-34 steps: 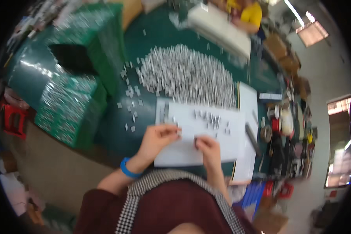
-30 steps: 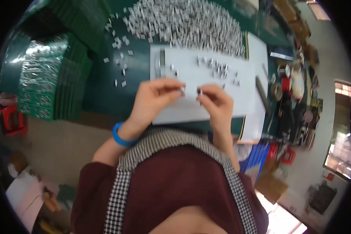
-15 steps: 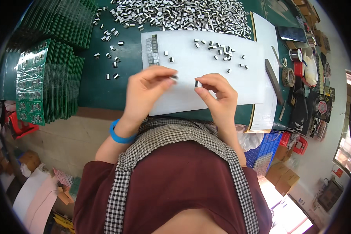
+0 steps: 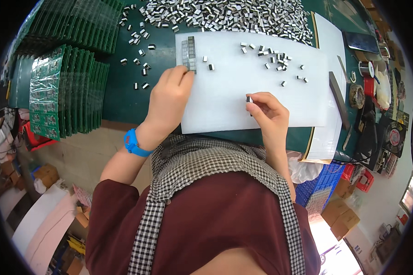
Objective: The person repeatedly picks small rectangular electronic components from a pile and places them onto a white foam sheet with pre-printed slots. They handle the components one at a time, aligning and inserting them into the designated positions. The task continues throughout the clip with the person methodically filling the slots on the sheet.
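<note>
My right hand (image 4: 270, 110) pinches a small black-and-white rectangular block (image 4: 249, 99) between thumb and fingers, above the white foam sheet (image 4: 225, 105). My left hand (image 4: 170, 98) is at the sheet's left edge, its fingers closed at the near end of two side-by-side rows of dark and grey blocks (image 4: 188, 51). Whatever its fingertips hold is hidden behind the hand. Two loose blocks (image 4: 211, 67) lie right of the rows. A scattered group of similar blocks (image 4: 280, 62) lies on the right half of the sheet.
A large heap of blocks (image 4: 229, 16) spreads behind the sheet, with strays on the green table (image 4: 124, 101). Green circuit boards (image 4: 66, 91) stand stacked at left. To the right are a grey bar (image 4: 338, 101), a phone (image 4: 360, 41) and a wire spool (image 4: 366, 68).
My left hand has moved left from mid-sheet to the near end of the rows; the block seen in it earlier is now hidden. My right hand keeps its block. The whole view has shifted slightly.
</note>
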Motion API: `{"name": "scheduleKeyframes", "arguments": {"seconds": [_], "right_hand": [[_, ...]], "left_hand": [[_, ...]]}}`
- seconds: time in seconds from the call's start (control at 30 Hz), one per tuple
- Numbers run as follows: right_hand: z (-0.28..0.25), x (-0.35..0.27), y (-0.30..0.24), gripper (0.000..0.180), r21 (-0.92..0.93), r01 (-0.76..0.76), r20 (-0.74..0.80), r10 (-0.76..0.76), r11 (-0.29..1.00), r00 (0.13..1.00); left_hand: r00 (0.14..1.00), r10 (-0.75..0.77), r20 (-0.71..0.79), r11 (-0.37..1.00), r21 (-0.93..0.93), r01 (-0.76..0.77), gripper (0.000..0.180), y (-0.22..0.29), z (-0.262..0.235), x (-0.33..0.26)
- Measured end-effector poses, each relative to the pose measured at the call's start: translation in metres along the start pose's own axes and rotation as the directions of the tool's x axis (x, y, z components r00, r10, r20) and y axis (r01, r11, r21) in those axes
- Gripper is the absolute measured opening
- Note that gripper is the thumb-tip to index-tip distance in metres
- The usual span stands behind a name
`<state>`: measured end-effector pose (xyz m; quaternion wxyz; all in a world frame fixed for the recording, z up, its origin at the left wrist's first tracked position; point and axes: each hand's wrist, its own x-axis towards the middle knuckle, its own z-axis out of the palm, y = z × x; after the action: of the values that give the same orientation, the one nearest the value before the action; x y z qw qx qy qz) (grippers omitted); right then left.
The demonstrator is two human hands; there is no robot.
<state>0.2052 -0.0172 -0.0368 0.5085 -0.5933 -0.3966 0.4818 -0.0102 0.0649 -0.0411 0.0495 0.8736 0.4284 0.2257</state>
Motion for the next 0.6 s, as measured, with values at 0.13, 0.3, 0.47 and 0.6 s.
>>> {"name": "scheduleKeyframes", "arguments": {"seconds": [0.13,0.3,0.47,0.6], "right_hand": [[0.0,0.002,0.002,0.015,-0.023,0.013,0.018,-0.012,1.0,1.0],[-0.001,0.002,-0.002,0.018,-0.061,0.101,0.016,-0.1,0.993,0.995],[0.018,0.004,-0.013,0.022,-0.324,0.456,0.126,-0.44,0.829,0.889],[0.022,0.005,-0.015,0.022,-0.309,0.492,0.141,-0.472,0.814,0.87]], "left_hand": [[0.985,0.161,-0.059,0.975,0.168,-0.149,0.019,-0.005,0.008,-0.008],[0.988,-0.154,-0.022,0.906,-0.402,0.132,0.007,-0.019,-0.016,0.008],[0.714,-0.17,0.679,-0.429,-0.704,0.567,0.018,0.015,-0.004,-0.007],[0.69,-0.163,0.705,-0.523,-0.655,0.545,0.017,0.03,0.004,-0.011]]}}
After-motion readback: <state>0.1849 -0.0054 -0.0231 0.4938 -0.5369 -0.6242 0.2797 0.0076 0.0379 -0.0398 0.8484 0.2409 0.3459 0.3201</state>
